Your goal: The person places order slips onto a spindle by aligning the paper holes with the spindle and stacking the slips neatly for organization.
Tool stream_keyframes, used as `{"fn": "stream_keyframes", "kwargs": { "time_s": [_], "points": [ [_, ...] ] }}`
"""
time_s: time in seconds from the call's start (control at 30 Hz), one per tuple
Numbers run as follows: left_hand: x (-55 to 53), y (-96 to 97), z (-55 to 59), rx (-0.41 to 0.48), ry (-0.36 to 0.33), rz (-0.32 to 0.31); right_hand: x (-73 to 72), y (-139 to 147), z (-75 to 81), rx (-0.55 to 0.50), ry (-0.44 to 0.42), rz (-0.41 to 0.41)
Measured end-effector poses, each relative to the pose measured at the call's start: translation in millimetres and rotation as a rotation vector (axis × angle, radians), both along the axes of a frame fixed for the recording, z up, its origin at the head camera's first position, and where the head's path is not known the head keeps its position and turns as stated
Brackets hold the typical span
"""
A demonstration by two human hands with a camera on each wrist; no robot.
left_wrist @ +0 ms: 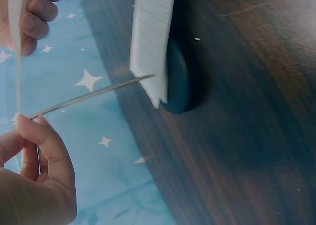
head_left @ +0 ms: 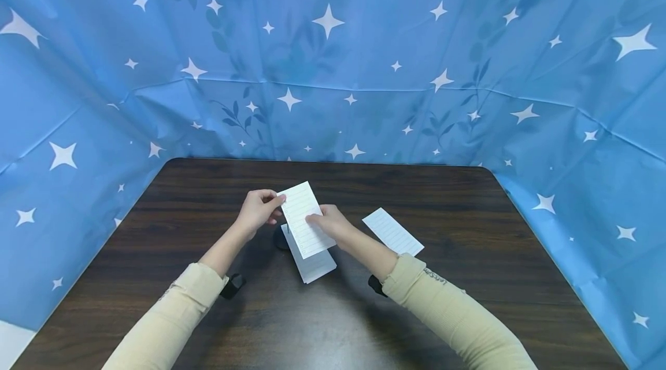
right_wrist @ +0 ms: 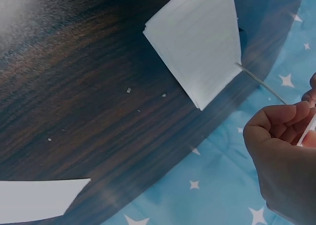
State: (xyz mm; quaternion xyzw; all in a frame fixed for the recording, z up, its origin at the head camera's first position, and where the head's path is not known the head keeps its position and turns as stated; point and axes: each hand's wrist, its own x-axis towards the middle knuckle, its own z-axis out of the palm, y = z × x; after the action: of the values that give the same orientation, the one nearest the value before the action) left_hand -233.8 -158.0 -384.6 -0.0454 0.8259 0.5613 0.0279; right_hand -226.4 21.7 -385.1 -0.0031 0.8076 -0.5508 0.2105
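Between both hands is a lined white paper slip (head_left: 298,208), held tilted above the table. My left hand (head_left: 256,210) pinches its upper left corner, thumb on top. The right hand (head_left: 335,224) grips the right edge, thumb lying across the lines. Below stands a bill spike with a round dark base (left_wrist: 178,79) and a thin metal rod (left_wrist: 89,95). Several paper slips (head_left: 318,266) are skewered low on the rod, near the base. In the left wrist view the rod's upper end reaches the held slip, right by the left thumb (left_wrist: 34,129).
Another lined slip (head_left: 393,232) lies flat on the dark wooden table (head_left: 442,196), right of the spike and partly behind the right forearm. Tiny white scraps (right_wrist: 129,90) dot the tabletop. A blue curtain with white stars (head_left: 333,58) hangs behind the table's far edge.
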Motion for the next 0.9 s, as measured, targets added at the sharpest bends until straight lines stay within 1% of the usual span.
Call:
{"fn": "stream_keyframes", "kwargs": {
  "time_s": [0.13, 0.23, 0.33, 0.47, 0.57, 0.7, 0.77, 0.9],
  "points": [
    [-0.5, -2.9, -6.7, -0.015, -0.02, -0.023, 0.7, 0.6, -4.4, 0.016, 0.01, 0.006],
    [-0.4, -3.7, -10.1, -0.033, -0.016, -0.032, 1.2, 0.6, -7.1, 0.027, 0.017, 0.005],
    [-0.6, -3.0, -10.9, -0.053, -0.005, -0.033, 1.6, 1.2, -10.0, 0.034, 0.019, -0.004],
    [-0.9, -2.6, -13.9, -0.082, 0.002, -0.04, 2.2, 3.9, -16.8, 0.045, 0.023, -0.011],
    [-0.8, -2.6, -18.9, -0.1, 0.006, -0.036, 3.0, 7.5, -22.4, 0.063, 0.032, -0.017],
    [-1.4, -3.0, -27.0, -0.131, 0.009, -0.028, 4.9, 12.7, -30.2, 0.1, 0.068, -0.019],
    [-1.8, -3.6, -30.6, -0.156, 0.014, -0.036, 6.3, 14.9, -33.7, 0.111, 0.081, -0.011],
    [-2.4, -4.2, -35.7, -0.2, 0.011, -0.044, 8.3, 17.8, -38.6, 0.115, 0.076, 0.007]
  ]
}}
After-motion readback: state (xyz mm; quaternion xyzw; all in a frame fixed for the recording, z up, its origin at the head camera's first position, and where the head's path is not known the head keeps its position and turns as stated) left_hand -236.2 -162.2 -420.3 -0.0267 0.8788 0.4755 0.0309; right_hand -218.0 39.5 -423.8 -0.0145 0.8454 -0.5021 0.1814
